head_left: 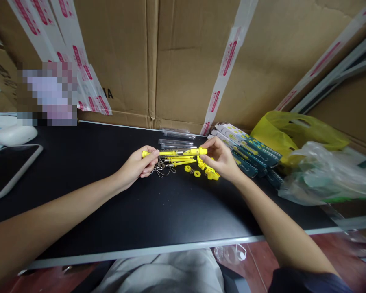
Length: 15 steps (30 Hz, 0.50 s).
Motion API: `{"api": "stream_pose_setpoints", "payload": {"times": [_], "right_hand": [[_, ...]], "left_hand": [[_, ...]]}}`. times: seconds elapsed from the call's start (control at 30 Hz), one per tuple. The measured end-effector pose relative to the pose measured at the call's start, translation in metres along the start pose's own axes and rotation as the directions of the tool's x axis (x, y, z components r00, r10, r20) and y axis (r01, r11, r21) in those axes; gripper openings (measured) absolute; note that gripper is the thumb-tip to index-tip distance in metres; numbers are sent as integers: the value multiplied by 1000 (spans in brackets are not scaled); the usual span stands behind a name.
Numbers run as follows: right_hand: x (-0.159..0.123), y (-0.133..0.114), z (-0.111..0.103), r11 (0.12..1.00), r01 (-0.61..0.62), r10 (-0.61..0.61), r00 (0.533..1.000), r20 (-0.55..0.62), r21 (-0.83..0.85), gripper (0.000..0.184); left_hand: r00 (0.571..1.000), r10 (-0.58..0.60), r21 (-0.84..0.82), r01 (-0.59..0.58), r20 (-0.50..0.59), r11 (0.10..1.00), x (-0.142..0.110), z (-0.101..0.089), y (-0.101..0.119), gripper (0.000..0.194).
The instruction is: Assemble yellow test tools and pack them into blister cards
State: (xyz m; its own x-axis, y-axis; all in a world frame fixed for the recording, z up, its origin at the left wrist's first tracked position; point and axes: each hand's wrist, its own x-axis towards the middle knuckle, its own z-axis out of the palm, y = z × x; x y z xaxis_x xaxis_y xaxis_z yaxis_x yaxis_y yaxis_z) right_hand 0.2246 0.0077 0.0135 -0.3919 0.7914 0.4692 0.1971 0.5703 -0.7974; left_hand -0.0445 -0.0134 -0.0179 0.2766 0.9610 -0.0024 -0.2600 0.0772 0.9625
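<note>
A slim yellow rod-shaped tool [183,153] with a short metallic section in its middle is held level above the table. At its left end, the fingers of my left hand [142,163] are closed round it. My right hand [222,159] pinches the thicker right end between thumb and fingers. Beneath the tool lie thin yellow rods [184,162] and bent metal wire clips [161,169], partly hidden by it. Small yellow rings [197,173] and a pile of yellow plastic pieces [212,175] sit near my right hand. Springs [192,171] seem to lie between the rings.
Behind the hands are transparent plastic tubes [177,142]. Stacked printed packages [250,148], a yellow bag [280,130] and a transparent plastic bag [326,175] are at right. A phone [10,171] lies on the black table [158,215] at left. Taped cardboard [186,61] rises behind.
</note>
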Motion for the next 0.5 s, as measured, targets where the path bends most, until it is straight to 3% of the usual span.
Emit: {"api": "stream_pose_setpoints", "payload": {"times": [0.5], "right_hand": [[-1, -3, 1, 991, -86, 78, 994, 76, 107, 29]], "left_hand": [[1000, 4, 8, -4, -1, 1000, 1, -1, -2, 40]]}}
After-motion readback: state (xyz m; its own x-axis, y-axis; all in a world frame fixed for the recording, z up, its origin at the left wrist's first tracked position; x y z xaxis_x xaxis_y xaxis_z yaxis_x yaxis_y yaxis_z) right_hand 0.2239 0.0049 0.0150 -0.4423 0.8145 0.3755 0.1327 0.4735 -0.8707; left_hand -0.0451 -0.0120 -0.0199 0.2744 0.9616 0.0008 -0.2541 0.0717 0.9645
